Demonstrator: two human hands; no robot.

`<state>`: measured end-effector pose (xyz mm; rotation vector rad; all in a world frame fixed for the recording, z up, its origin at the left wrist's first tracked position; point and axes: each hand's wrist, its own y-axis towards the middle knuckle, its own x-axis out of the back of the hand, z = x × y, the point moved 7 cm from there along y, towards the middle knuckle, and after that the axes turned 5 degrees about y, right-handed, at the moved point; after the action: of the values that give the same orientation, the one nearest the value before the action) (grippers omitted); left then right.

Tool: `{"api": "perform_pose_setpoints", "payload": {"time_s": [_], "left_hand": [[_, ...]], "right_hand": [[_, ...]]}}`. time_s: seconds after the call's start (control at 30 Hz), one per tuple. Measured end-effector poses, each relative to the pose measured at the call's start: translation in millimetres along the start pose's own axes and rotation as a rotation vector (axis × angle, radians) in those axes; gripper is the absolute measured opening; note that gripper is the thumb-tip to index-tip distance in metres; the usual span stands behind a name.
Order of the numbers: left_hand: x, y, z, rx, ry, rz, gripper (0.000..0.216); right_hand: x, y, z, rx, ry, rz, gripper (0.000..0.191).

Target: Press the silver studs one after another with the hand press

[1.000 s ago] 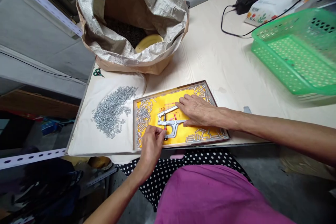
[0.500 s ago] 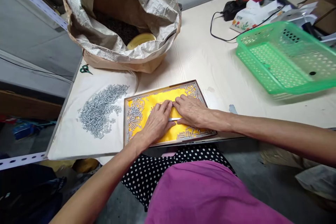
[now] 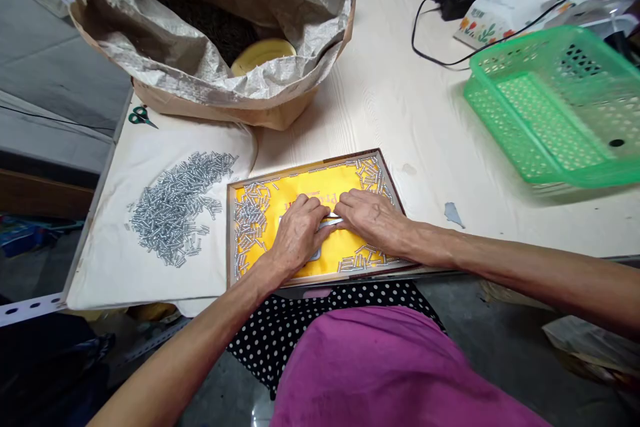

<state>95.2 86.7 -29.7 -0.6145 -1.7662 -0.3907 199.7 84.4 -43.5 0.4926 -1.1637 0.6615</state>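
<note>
Head view. A shallow wooden-framed tray [image 3: 385, 177] lies at the near edge of the table [image 3: 400, 113], lined with a yellow sheet [image 3: 320, 183] bearing red print. Small silver metal pins [image 3: 250, 217] are scattered along the tray's left side, its far right corner and its near right edge.

The left hand [image 3: 299, 235] rests palm down in the middle of the tray, fingers held together and curled over a silver metal hand press [image 3: 334, 220], of which only a short piece of handle shows between the two hands. The right hand [image 3: 373, 217] lies just beside it, also palm down with fingers together, its fingertips on the same tool. Whether either hand actually clamps the tool cannot be told; both cover it.

Left of the tray, a white cloth [image 3: 150, 267] carries a loose heap of the same silver pins [image 3: 175, 203], well apart from the hands. Small green-handled scissors [image 3: 140, 117] lie at the cloth's far edge.

Behind the tray stands an open paper sack [image 3: 225, 87], its mouth rolled back; inside are dark small parts and a yellow bowl [image 3: 263, 55].

At the right, a green plastic basket [image 3: 545, 113] sits on the table with one small dark item on its floor. Beyond it lie a black cable [image 3: 425, 33] and a tissue pack [image 3: 500, 10].
</note>
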Motion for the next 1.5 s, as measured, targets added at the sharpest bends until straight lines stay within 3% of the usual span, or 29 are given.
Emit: {"api": "perform_pose_setpoints", "payload": {"time_s": [0.17,0.3,0.47,0.67,0.77,0.87,0.93,1.03,1.1,1.2,1.5], "left_hand": [[0,-1,1,-0.004,0.052,-0.007,0.032],[5,-22,-16,-0.034,0.206,-0.18,0.032],[-11,-50,-55,-0.035,0.223,-0.243,0.027],[-16,-51,-67,0.062,0.056,-0.226,0.025],[6,-60,-52,0.118,0.002,-0.334,0.021],[28,-76,-14,0.385,0.12,-0.404,0.02],[32,-82,12,0.565,0.167,-0.299,0.023],[20,-80,41,0.738,0.05,0.011,0.027],[13,-76,51,0.787,-0.042,0.171,0.023],[13,-71,56,0.758,-0.111,0.254,0.02],[50,-102,70,0.722,0.103,-0.089,0.017]], "right_hand": [[4,2,-6,0.001,0.037,0.003,0.023],[16,2,-17,0.039,0.062,0.013,0.057],[15,16,-28,0.0,-0.016,0.021,0.026],[22,39,-31,-0.093,-0.158,-0.067,0.019],[32,27,-22,-0.09,-0.118,-0.154,0.016],[29,2,0,0.029,0.063,-0.158,0.017],[17,-12,15,0.094,0.159,-0.092,0.018],[-3,-21,25,0.113,0.173,-0.027,0.016],[-14,-20,25,0.094,0.158,-0.004,0.011],[-22,-14,19,0.066,0.143,-0.039,0.016],[-35,-15,12,0.04,0.132,-0.101,0.021]]}}
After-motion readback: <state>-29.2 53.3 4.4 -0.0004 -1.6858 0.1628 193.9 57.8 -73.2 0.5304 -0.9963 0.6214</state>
